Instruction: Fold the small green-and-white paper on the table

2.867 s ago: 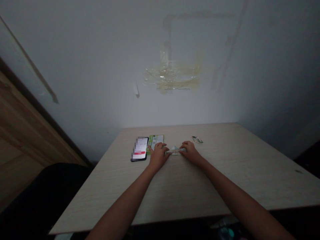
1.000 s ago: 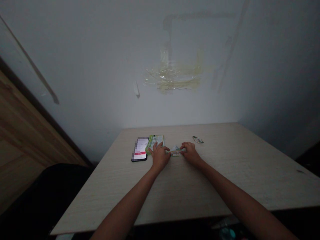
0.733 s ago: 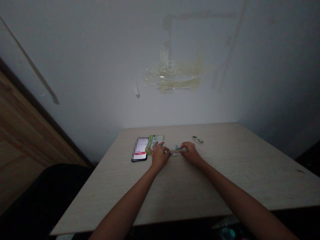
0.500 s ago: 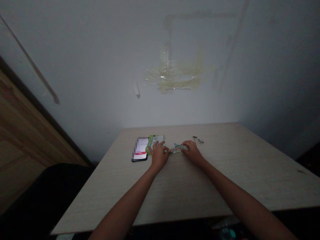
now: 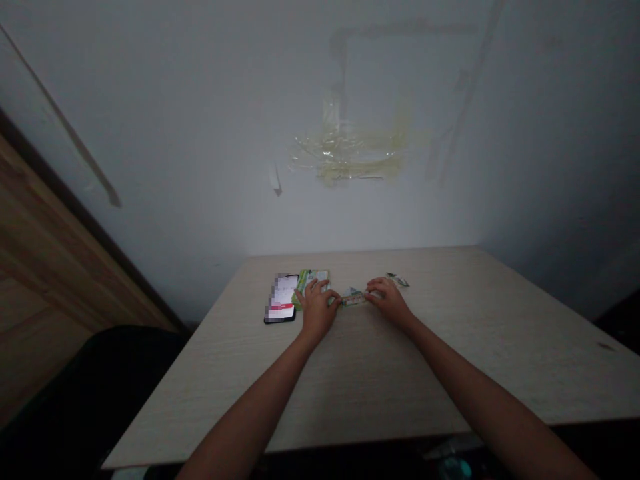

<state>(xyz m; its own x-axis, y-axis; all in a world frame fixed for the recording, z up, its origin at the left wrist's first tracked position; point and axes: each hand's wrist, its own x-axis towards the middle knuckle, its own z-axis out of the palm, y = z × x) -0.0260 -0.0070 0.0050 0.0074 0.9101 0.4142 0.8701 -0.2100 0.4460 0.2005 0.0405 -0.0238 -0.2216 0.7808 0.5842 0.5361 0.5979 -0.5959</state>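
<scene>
A small folded piece of printed paper [image 5: 353,299] lies between my two hands on the table, with a pointed flap standing up at its far side. The thumb and index finger of my left hand [image 5: 319,310] pinch its left end, while the other fingers spread over a green-and-white printed stack of paper [image 5: 316,275]. At the right end, the fingertips of my right hand [image 5: 391,303] are closed on the paper's edge. Just beyond that hand rests another small folded paper piece [image 5: 399,280], partly hidden by it.
A phone [image 5: 283,297] with a lit screen lies left of the stack. The pale wooden table [image 5: 350,393] meets a wall [image 5: 200,167] bearing old tape [image 5: 350,157]. A dark object [image 5: 85,393] stands left of the table, and a small dark mark [image 5: 607,346] shows near its right edge.
The folded paper strip tilted up at its right end, then came down flatter. My right hand has shifted slightly right, nearer the other folded piece. My left hand stays almost in place.
</scene>
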